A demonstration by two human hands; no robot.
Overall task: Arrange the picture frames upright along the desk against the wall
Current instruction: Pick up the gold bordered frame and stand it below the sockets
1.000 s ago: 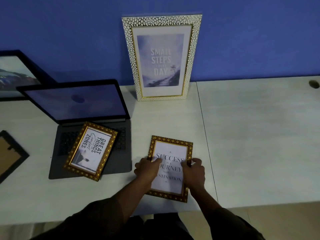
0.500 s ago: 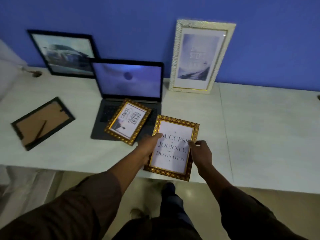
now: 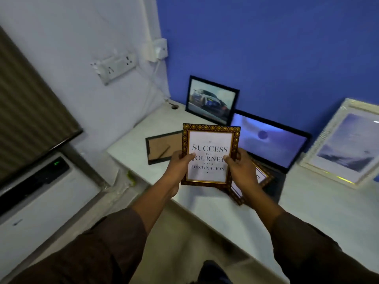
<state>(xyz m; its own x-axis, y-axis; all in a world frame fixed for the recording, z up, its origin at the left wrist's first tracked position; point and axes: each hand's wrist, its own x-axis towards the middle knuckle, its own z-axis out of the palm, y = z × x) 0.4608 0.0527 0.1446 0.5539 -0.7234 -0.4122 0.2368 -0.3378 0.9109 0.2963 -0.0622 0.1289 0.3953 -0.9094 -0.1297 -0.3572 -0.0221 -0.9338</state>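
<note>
A gold-patterned frame (image 3: 211, 140) reading "Success is a journey" is lifted off the desk, face toward me. My left hand (image 3: 178, 167) grips its left edge and my right hand (image 3: 239, 171) its right edge. Under my right hand a second gold frame (image 3: 264, 178) lies flat on the laptop, mostly hidden. A black frame with a car picture (image 3: 212, 100) leans upright against the blue wall. A large white frame (image 3: 344, 144) leans upright at the right. Another black frame (image 3: 161, 147) lies face down on the desk.
An open laptop (image 3: 268, 140) sits on the white desk (image 3: 320, 203) in front of the wall. A socket strip (image 3: 114, 67) and a plugged charger (image 3: 158, 49) are on the left wall. A white appliance (image 3: 41, 193) stands left of the desk.
Both hands have lifted the gold "Success" frame off the desk and raised it. The view has swung left, showing the left wall and the appliance.
</note>
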